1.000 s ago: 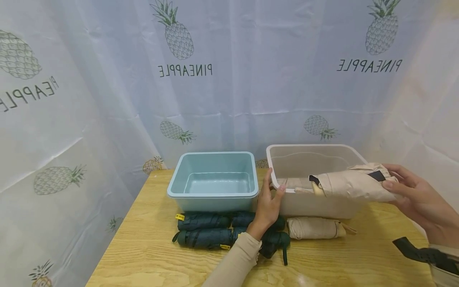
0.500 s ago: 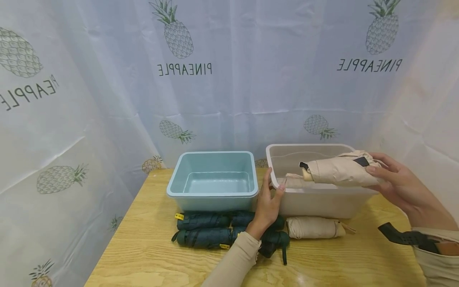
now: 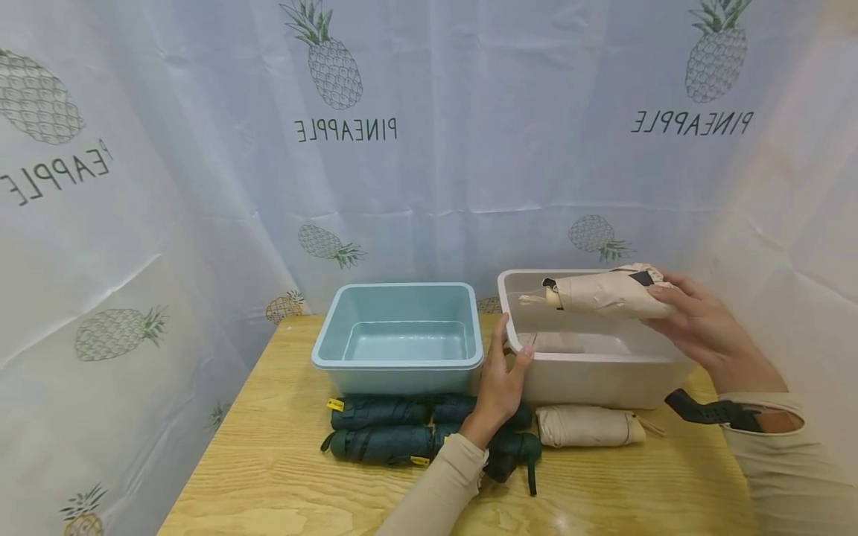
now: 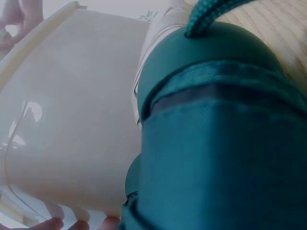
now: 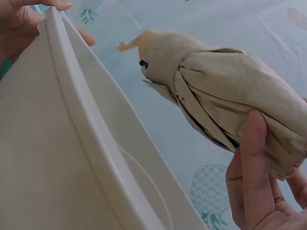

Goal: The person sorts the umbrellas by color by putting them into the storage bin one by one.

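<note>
My right hand [image 3: 690, 320] holds a folded beige umbrella [image 3: 606, 292] over the white plastic bin [image 3: 603, 380]. The umbrella lies nearly level, its handle end and cord pointing left, a dark patch near the fingers. In the right wrist view, thumb and fingertips grip the beige cloth [image 5: 230, 91]. My left hand [image 3: 499, 383] pinches the bin's front left rim between thumb and fingers. On the bin's floor lies a pale beige shape [image 3: 559, 342], partly hidden by the front wall. Close to the left wrist camera is a dark green folded umbrella [image 4: 225, 158].
A light blue bin [image 3: 402, 378] stands left of the white one. Several dark green folded umbrellas [image 3: 382, 444] lie in two rows before it, partly behind my left forearm. Another beige umbrella [image 3: 590, 426] lies before the white bin. A pineapple-print curtain [image 3: 456, 171] hangs behind the wooden table [image 3: 281, 476].
My right hand has carried the beige umbrella left and upward, from the bin's front right side to above its opening. The left hand has stayed on the rim.
</note>
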### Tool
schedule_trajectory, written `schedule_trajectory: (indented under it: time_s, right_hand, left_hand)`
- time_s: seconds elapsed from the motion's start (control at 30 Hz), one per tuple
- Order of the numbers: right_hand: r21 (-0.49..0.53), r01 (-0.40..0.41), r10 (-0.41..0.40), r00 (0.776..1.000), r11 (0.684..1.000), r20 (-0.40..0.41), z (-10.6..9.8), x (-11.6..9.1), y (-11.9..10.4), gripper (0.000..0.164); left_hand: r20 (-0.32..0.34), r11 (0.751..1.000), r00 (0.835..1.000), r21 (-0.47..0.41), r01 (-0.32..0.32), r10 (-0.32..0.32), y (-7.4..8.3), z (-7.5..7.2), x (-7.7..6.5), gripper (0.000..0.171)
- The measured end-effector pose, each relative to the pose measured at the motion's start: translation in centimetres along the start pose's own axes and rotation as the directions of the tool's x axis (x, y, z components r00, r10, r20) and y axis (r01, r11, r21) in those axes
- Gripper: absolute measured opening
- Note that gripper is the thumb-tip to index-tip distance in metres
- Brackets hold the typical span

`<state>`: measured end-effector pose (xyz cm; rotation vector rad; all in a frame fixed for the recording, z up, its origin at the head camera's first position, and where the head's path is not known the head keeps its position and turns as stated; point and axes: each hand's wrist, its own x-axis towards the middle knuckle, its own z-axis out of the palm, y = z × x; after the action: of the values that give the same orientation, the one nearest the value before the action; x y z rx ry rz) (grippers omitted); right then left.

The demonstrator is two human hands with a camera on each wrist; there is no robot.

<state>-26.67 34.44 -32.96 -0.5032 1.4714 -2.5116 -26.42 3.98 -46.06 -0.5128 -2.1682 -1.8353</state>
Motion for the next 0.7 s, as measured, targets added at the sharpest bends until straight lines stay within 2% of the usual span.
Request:
schedule_trajectory:
  time_s: [0.17,0.23,0.3,0.37,0.53,0.7]
  right_hand:
    - [0.184,-0.026,0.029,0.999,0.983,-0.014,0.2,1.4,1.5,0.04]
    - [0.224,-0.03,0.035,0.999,0.974,-0.019,0.3,1.8,2.1,0.038]
    - [0.219,-0.029,0.038,0.998,0.975,-0.04,0.4,2.1,2.7,0.036]
    - [0.166,-0.019,0.033,0.996,0.986,-0.08,0.5,2.4,3.1,0.032]
    - [0.109,-0.021,0.039,0.984,0.994,-0.173,0.4,3.1,3.5,0.024]
    - [0.1,-0.05,0.071,0.975,0.994,-0.211,0.1,3.8,3.7,0.02]
  left_hand:
    - [-0.001,1.0,1.0,0.002,-0.014,0.014,0.0,0.0,0.0,0.07]
    - [-0.003,1.0,1.0,0.0,-0.017,0.017,0.0,0.0,0.0,0.07]
    - [-0.004,1.0,1.0,-0.003,-0.018,0.018,0.0,0.0,0.0,0.07]
    - [-0.003,1.0,1.0,-0.004,-0.016,0.016,-0.1,0.0,0.0,0.07]
    - [-0.002,1.0,1.0,0.0,-0.013,0.013,-0.2,0.1,0.0,0.07]
    - [-0.007,1.0,1.0,-0.002,-0.015,0.015,-0.2,0.1,0.0,0.07]
